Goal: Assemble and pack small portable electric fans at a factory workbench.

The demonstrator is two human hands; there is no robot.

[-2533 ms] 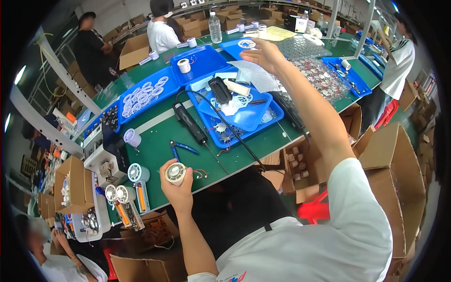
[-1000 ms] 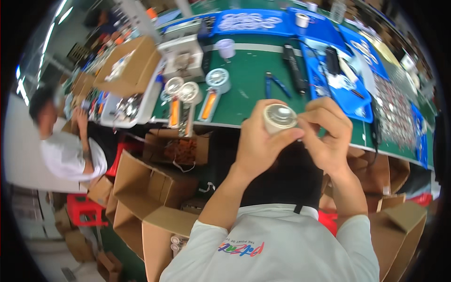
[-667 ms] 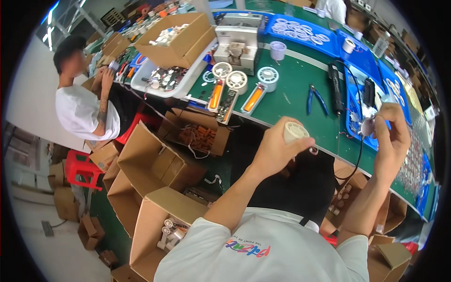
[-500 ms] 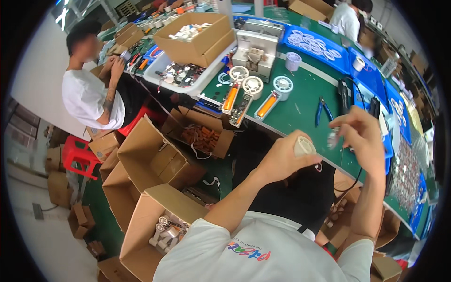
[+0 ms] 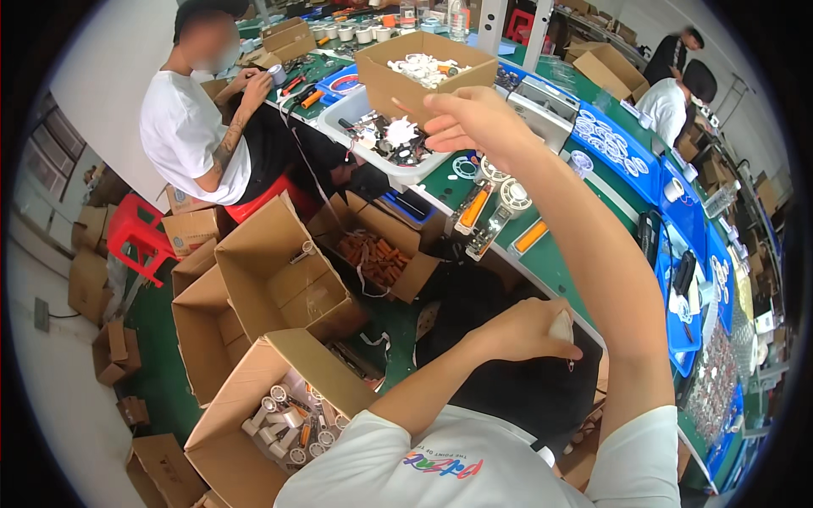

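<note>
Fingers of left hand [image 5: 518, 328] clamp a cream cylinder [image 5: 561, 327], right hand [image 5: 487, 123] hovers near white bin [image 5: 373, 163], its fingers apart

Illumination is bright and diffuse; upward-facing surfaces, such as the light shirt [image 5: 381, 461], read brightest. Shadow collects below the workbench [image 5: 559, 267], where the black trousers [image 5: 525, 394] lose nearly all detail. The lens produces barrel distortion (the bench edge bows toward the right rim), and black vignetting encloses the circular field. The right hand [image 5: 478, 123] is slightly soft. A blur patch obscures the seated co-worker's head [image 5: 207, 42].
</note>
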